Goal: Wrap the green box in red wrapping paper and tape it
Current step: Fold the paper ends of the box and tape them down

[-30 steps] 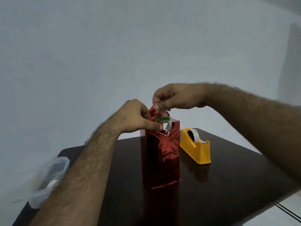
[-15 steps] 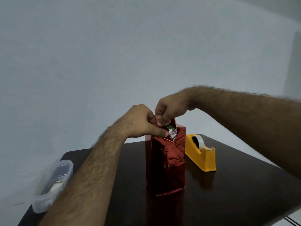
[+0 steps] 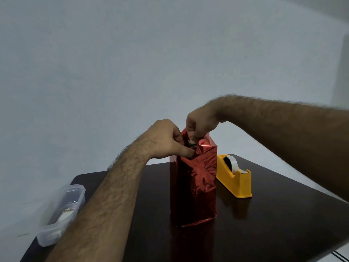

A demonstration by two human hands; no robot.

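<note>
A clear plastic container (image 3: 62,210) sits at the near left edge of the dark desk (image 3: 273,224). Mid-desk, the green box stands upright, hidden inside red wrapping paper (image 3: 194,186). The left hand (image 3: 166,139) pinches the paper's top fold, likely steadying it, while the right hand (image 3: 199,125) grips the top flaps from above, apparently folding them shut. Just right and farther, a yellow tape dispenser (image 3: 234,176) waits within reach.

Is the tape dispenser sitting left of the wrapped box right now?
No. The yellow tape dispenser stands on the table to the right of the red-wrapped box.
</note>
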